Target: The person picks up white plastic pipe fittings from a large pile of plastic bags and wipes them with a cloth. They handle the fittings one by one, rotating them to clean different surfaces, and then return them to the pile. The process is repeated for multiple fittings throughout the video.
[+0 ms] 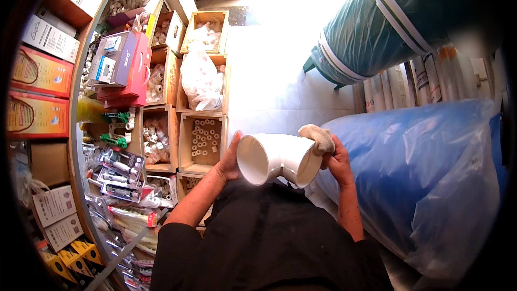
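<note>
The person holds a white pipe elbow (277,159) just above the lap, between the two hands and touching both, so neither hand is nearer than the other. The left hand (230,163) cups the elbow's left mouth from outside, thumb up along the rim, fingers hidden behind it. The right hand (338,163) is closed on a pale cloth (319,137) and presses it against the elbow's upper right side, above the second mouth. The elbow's bend runs left to right, with one opening facing down-left toward the camera and the other down-right. Just to the right bulges a blue plastic bag (431,183). Farther off on the left stand wooden boxes (202,143) of small white fittings, and beyond them shelves (75,129) of cartons.
</note>
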Demonstrator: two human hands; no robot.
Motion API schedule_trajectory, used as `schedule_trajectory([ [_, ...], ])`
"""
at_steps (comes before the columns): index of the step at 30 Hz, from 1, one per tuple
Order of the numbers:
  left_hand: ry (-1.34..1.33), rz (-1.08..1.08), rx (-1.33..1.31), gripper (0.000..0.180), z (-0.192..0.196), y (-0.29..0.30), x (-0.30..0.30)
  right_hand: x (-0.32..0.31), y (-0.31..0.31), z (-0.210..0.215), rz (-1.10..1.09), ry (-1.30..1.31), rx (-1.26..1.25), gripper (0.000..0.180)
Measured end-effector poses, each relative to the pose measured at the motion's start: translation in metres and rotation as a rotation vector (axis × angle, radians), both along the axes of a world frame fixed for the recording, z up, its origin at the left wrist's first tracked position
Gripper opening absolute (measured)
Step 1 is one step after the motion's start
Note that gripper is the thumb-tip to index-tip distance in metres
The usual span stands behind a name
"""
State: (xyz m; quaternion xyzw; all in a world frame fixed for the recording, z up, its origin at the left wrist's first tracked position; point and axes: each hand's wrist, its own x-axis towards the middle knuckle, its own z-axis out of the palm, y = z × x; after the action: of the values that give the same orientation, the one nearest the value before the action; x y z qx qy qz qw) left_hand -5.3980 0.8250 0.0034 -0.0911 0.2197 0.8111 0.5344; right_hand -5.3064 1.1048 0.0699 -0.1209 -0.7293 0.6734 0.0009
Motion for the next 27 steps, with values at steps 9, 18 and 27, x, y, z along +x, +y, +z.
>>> schedule_trajectory([
  [9, 0.032, 0.040, -0.100, 0.096, -0.005, -0.014, -0.084, -0.084, -0.017, -0.027, -0.288, -0.192, -0.289, 0.040],
  [18, 0.225, 0.020, 0.042, 0.108, 0.011, -0.026, -0.156, -0.138, -0.046, -0.043, -0.399, -0.330, -0.694, 0.042],
  [27, 0.283, -0.054, 0.118, 0.106, 0.025, 0.001, -0.208, -0.201, -0.003, -0.037, -0.311, -0.264, -0.652, 0.041],
])
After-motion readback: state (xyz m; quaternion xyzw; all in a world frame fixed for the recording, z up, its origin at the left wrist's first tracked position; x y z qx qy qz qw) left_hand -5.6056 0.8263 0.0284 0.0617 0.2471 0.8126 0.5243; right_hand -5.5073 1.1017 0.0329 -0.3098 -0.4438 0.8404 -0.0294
